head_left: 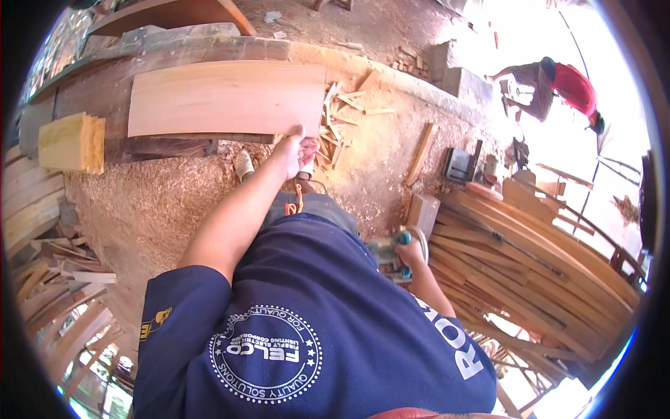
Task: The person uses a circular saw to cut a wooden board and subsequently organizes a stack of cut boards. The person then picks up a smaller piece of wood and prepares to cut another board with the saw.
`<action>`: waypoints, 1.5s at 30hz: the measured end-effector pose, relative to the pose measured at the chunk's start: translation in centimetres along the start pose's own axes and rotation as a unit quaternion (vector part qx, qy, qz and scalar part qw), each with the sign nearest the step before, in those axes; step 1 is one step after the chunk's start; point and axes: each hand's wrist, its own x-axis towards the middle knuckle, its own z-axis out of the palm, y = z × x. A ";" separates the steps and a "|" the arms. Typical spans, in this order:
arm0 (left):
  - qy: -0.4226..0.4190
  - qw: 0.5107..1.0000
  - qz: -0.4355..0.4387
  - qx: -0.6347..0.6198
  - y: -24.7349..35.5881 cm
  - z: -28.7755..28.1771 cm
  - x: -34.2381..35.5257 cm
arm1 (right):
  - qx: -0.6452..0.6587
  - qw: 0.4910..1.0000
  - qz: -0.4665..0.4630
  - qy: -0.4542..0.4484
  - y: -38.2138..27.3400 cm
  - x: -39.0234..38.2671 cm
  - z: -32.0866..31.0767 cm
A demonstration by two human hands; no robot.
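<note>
My left hand (296, 151) is at the near right corner of a wide, pale wooden board (223, 98), which lies flat on a dark low bench. Its thumb overlaps the board's near edge and its fingers are loosely bent and apart, with nothing seen in them. Whether it touches the board I cannot tell. Down at my right side, my right hand (413, 253) is closed around the teal handle of a handheld power tool (388, 253). My body partly hides the tool, so its exact kind is unclear.
Wood offcuts (342, 115) lie right of the board, and shavings (153, 202) cover the ground. Stacked yellowish blocks (73, 143) rest on the bench's left end. A large pile of planks (516, 258) stands close on my right. A person in red (574, 87) bends over at far right.
</note>
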 end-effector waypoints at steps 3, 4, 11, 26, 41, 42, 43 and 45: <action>-0.003 0.999 -0.028 -0.022 -2.3 -1.7 -1.9 | 0.010 0.996 0.078 -0.052 5.2 0.0 1.6; -0.008 1.000 -0.025 -0.008 -3.1 -3.5 -2.9 | 0.002 0.997 0.062 -0.055 4.9 0.2 1.5; 0.132 0.986 -0.002 -0.100 -10.2 -19.6 -10.1 | 0.130 0.985 0.000 -0.114 -4.5 3.2 -1.9; 0.301 0.898 0.308 -0.088 -12.2 -34.7 -10.4 | -0.340 0.754 -0.562 0.034 -47.2 -10.5 -10.6; 0.213 0.914 0.337 -0.079 -9.2 -34.9 -9.1 | -0.676 0.552 -0.454 0.179 -64.8 -12.7 6.9; 0.210 0.915 0.334 -0.080 -9.0 -35.0 -9.6 | -0.688 0.544 -0.444 0.182 -65.0 -12.7 7.8; 0.216 0.927 0.306 -0.033 -9.0 -35.0 -10.1 | -0.682 0.557 -0.442 0.170 -64.9 -12.7 8.4; 0.217 0.936 0.277 0.021 -7.9 -35.1 -11.2 | -0.673 0.577 -0.435 0.160 -64.6 -11.6 9.0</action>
